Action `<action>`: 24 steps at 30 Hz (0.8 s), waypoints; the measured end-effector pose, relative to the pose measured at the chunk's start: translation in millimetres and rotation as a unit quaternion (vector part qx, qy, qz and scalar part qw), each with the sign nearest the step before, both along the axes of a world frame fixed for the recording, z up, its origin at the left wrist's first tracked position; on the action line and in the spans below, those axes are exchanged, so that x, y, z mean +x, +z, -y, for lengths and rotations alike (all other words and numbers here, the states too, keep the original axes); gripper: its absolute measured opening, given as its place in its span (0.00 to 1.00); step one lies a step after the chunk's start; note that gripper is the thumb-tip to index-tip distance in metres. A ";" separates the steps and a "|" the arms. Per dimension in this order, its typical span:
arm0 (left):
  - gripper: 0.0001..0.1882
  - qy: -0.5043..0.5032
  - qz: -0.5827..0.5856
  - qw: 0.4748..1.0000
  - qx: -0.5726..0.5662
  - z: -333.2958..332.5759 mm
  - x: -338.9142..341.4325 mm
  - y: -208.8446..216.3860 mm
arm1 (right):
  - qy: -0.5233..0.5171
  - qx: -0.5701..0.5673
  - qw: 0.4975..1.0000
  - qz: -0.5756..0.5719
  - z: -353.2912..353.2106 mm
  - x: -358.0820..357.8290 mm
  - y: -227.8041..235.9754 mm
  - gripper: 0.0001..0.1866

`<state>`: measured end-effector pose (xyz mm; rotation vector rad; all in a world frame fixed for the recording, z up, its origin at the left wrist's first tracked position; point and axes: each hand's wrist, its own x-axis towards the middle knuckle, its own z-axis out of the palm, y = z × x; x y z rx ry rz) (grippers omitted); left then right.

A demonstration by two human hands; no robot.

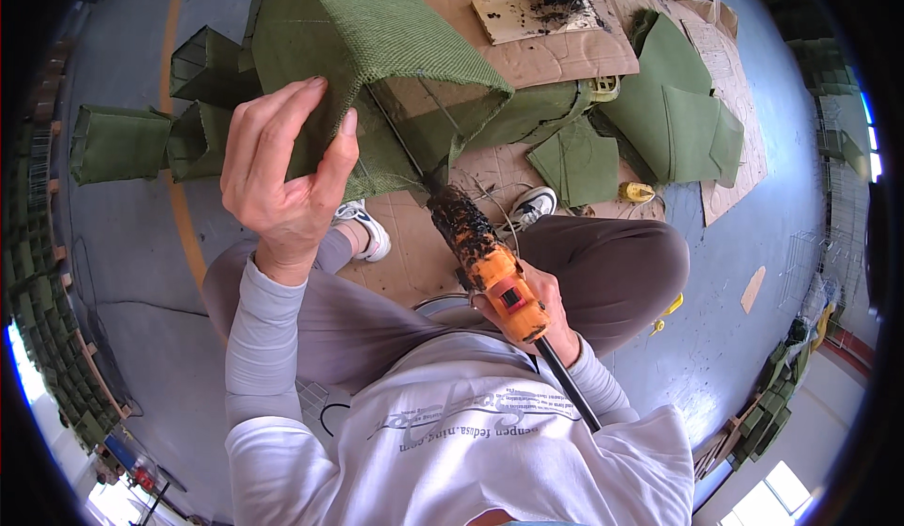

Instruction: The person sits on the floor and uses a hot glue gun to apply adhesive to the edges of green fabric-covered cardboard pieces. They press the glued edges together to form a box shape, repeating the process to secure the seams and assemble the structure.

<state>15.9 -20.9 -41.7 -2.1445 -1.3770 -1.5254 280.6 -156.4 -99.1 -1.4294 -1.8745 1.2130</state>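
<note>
My right hand [556, 314] is wrapped round an orange handheld power tool [508, 291] with a red switch and a dark cord running back past my forearm. Black, lumpy residue crusts its front half. The tip reaches the lower edge of a green woven-mesh box [414, 32], whose open end has thin rods or wires along its edges. My left hand [287, 163] is at the box's near left corner, fingertips against or close to the green side. Its thumb and fingers are apart, with no grip visible. The tool's tip is partly lost in the residue and shadow.
Brown cardboard [617, 46] lies on the grey floor, bearing a board [504, 19] with black residue. Green fabric pieces [683, 116] and a small yellow tool [637, 192] lie right. More green boxes [118, 145] stand left. My crossed legs [603, 253] sit below the work.
</note>
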 end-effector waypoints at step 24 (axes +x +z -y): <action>0.16 0.010 0.014 1.000 0.004 0.5 -4.3 -4.0 | 0.030 0.042 0.998 -0.027 4.4 -3.6 -4.3 0.17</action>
